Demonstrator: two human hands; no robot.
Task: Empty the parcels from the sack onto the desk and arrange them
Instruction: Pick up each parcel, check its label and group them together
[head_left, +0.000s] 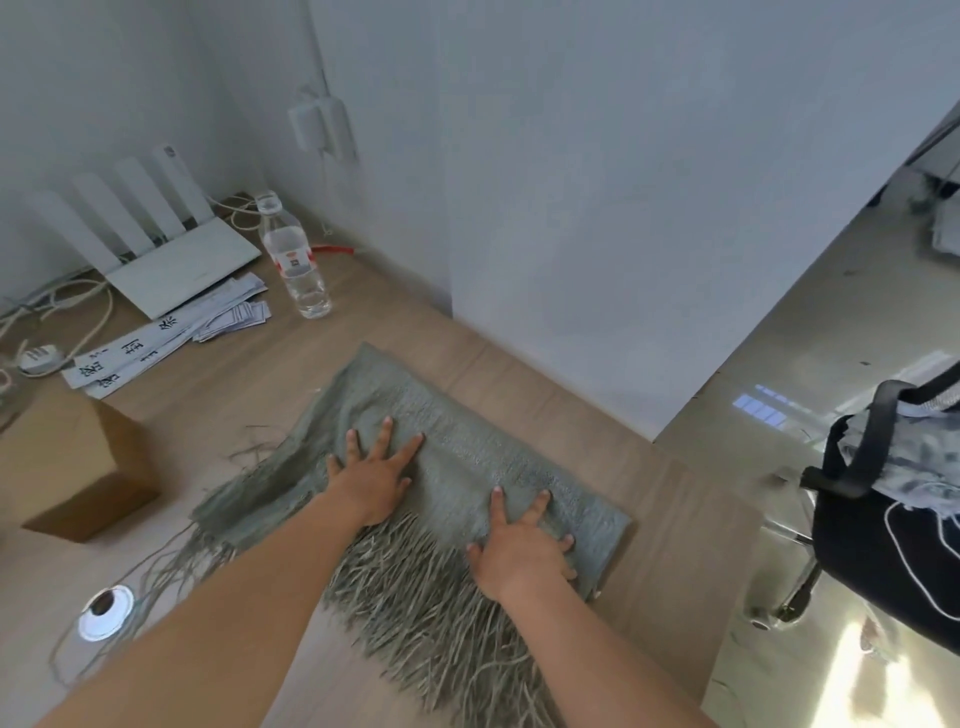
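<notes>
Had the grey-green woven sack lying folded and flat in the middle of the wooden desk, long side running from far left to near right, frayed loose strands fanned out along its near edge. Pressed the left hand palm down on the sack's left half, fingers straight and spread, grasping nothing. Laid the right hand palm down on the near right part, just beside the fringe, fingers likewise stretched out and released, resting on the weave. Saw a plain cardboard box standing on the desk to the left of the sack, apart from it, with a few stray strands between. Found, farther off at the far left, a white router with four raised antennas against the wall, printed paper slips spread in front of it, and an upright clear water bottle just right of them. Noted a round cable grommet in the desk top at the near left, strands trailing beside it. Made out, off the desk at the right, a black chair loaded with dark and pale cloth above a shiny floor.
</notes>
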